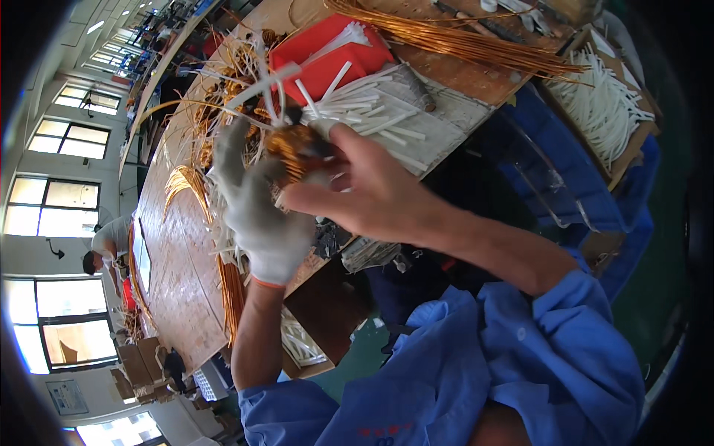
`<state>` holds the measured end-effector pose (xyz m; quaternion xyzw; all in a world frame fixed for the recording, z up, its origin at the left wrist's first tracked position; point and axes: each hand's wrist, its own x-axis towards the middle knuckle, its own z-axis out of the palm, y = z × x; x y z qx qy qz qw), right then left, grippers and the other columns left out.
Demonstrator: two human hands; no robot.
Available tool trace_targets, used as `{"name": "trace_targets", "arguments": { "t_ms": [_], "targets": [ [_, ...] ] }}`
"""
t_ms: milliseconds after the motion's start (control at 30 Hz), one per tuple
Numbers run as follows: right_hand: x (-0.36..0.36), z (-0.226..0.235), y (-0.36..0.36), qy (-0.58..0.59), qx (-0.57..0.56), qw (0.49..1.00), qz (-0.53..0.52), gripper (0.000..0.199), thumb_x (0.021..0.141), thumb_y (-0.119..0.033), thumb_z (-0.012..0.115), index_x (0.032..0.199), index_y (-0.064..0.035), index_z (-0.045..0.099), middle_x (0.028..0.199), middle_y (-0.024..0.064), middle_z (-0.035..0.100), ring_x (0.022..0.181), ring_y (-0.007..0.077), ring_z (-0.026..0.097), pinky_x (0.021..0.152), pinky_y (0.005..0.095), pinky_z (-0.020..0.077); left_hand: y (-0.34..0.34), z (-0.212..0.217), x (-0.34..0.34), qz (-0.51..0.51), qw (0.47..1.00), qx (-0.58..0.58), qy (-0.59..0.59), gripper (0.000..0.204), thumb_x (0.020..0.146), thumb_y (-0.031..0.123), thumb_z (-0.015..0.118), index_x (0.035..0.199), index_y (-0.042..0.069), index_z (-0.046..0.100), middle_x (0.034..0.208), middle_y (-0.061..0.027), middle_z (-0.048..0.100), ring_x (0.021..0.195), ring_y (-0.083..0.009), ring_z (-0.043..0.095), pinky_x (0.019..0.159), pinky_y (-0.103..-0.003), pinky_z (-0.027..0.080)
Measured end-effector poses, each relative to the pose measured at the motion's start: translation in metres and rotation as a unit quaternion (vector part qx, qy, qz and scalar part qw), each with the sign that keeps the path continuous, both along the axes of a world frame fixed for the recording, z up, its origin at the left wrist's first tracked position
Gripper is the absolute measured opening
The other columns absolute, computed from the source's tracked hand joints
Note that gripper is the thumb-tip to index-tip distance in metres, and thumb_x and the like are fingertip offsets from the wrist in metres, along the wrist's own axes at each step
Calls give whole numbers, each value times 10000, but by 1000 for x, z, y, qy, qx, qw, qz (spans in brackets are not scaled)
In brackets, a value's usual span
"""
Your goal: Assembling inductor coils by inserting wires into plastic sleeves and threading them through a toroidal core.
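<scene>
Gripping copper coil point(294, 149) above the wooden bench point(178, 275) | gloved left hand point(260, 215) clenched under it, bare right hand point(372, 197) pinched its top | risk: white sleeves point(357, 100) likely slipping out if jolted

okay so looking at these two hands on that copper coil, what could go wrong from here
1. The right hand is bare while the left hand wears a glove; stiff wire ends on the copper coil could prick or scratch it.
2. The white sleeves lie loose beside the coil, so a stray movement might knock some off the bench.
3. Loose copper wire strands nearby could snag.
</scene>
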<state>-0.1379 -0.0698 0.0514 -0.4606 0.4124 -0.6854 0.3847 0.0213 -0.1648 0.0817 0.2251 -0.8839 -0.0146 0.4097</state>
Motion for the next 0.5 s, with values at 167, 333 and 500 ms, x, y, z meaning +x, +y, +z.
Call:
{"name": "trace_targets", "arguments": {
  "t_ms": [167,333,500],
  "targets": [
    [-7,-15,2,58,32,998,14,465,876,-234,857,1129,78,623,989,205,746,929,262,741,843,407,561,32,28,24,-2,959,-188,-211,474,806,318,929,1146,105,677,1486,-137,579,1387,-371,554,1183,-489,420],
    [-26,0,-9,306,38,951,-14,352,852,-142,806,1105,67,679,1039,293,736,1047,471,711,939,492,551,34,31,23,229,925,-93,-288,790,757,447,934,1392,113,605,1344,-136,648,1228,-368,622,1026,-488,508],
    [-37,15,-20,458,-79,881,83,439,831,-109,822,1212,49,675,1084,282,732,1052,451,716,950,478,557,26,49,5,102,929,-129,-331,772,736,347,938,1397,101,624,1248,-148,682,976,-352,712,848,-431,573]
  ]
}}
